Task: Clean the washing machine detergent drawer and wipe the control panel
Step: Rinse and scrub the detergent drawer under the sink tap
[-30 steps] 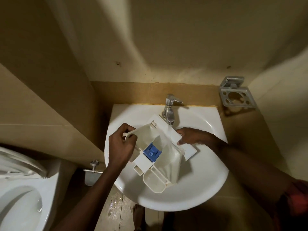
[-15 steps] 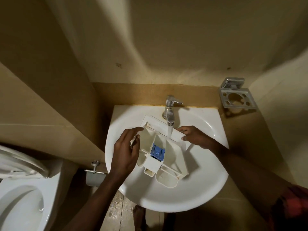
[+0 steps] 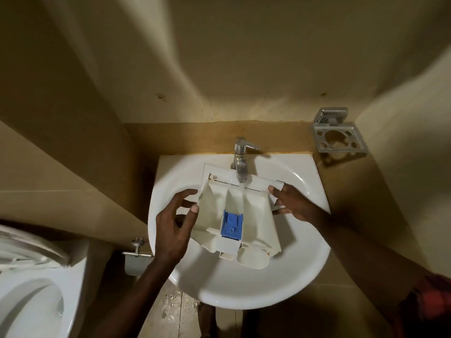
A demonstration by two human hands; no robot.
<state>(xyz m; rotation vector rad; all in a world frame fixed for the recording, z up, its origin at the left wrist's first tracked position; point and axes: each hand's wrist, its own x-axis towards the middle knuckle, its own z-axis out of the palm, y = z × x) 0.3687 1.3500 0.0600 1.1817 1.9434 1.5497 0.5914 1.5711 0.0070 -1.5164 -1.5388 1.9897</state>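
Since half a second ago, the left hand (image 3: 173, 223) has let go of the white plastic detergent drawer (image 3: 256, 215) and opened up. Its fingers are spread apart and a little bent. Only the thumb tip is at the drawer's left wall (touching it or just beside it, I cannot tell which). The drawer has turned a bit too, so its long front plate now lies straighter across the back of the round white sink (image 3: 244, 296).

The drawer sits in the sink bowl with its open side up. The right hand (image 3: 290, 203) holds the right end of the front plate, with its fingers curled round it. A shiny metal tap (image 3: 240, 162) stands at the back of the sink. A thin stream of water (image 3: 241, 189) runs down from it into the middle part of the drawer. Lower in that middle part sits a small blue plastic piece (image 3: 231, 224). The rounded end of the drawer points toward the person.

On the wall to the right of the sink hangs a square metal holder with holes (image 3: 339, 137). To the left, low down, is a white toilet (image 3: 29, 301) with its lid up. A bit of red sleeve (image 3: 434, 298) shows on the right arm.
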